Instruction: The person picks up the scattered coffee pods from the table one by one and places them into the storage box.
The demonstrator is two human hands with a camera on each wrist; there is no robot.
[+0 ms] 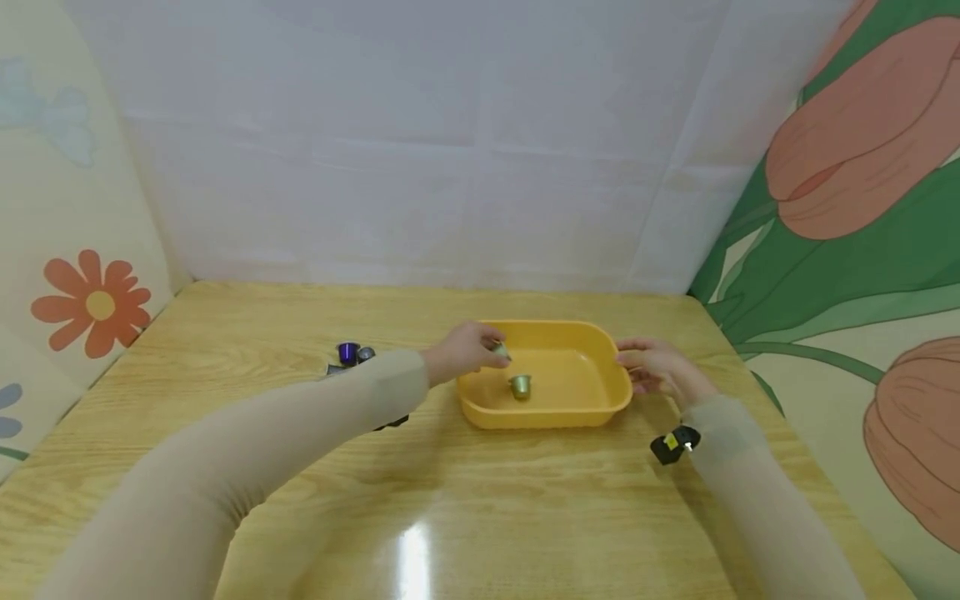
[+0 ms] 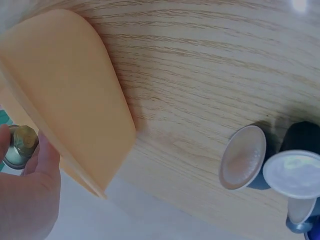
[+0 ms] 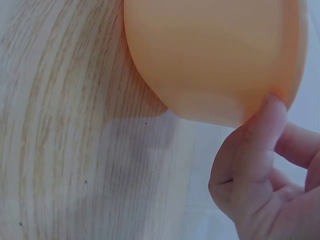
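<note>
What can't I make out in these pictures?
Head: some of the loose capsules, behind the left sleeve; any lettering on them, too small.
Left wrist: part of the held capsule, behind the left hand; the rightmost loose capsules, cut off by the right edge.
Right wrist: the tray's inside, hidden by its wall.

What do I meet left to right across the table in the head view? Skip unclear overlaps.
Purple capsule → grey capsule → left grip with held capsule → green capsule in tray → right grip
</note>
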